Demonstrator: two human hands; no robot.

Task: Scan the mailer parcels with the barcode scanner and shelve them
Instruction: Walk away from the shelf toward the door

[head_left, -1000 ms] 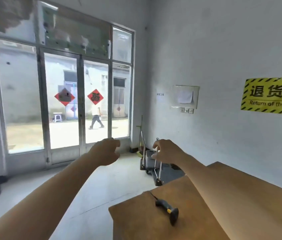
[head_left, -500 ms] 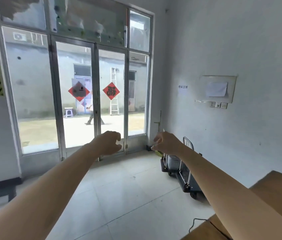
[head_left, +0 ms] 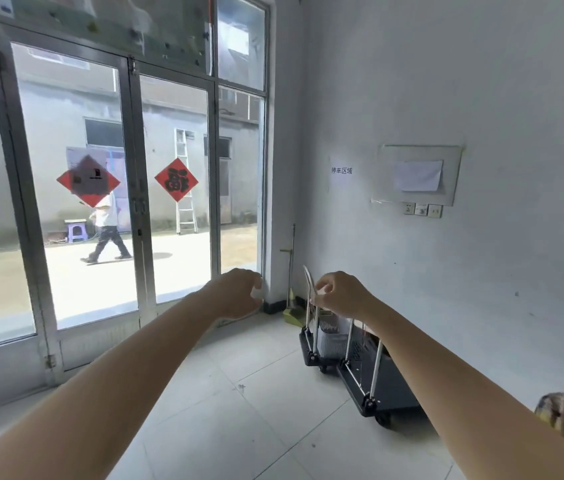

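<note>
Your left hand (head_left: 239, 294) and right hand (head_left: 337, 294), mid-frame, are loosely curled and hold nothing, probably just mid-turn. No mailer parcels or scanner visible; black folding platform carts (head_left: 370, 372) lower right.

I'm facing glass double doors (head_left: 111, 202) w/ 2 red diamond decals, bright daylight outside. White wall (head_left: 481, 98) on my right w/ a switch panel (head_left: 422, 210). Pale tiled floor (head_left: 239, 410); 2 folding carts (head_left: 360, 372) parked by the wall.
</note>
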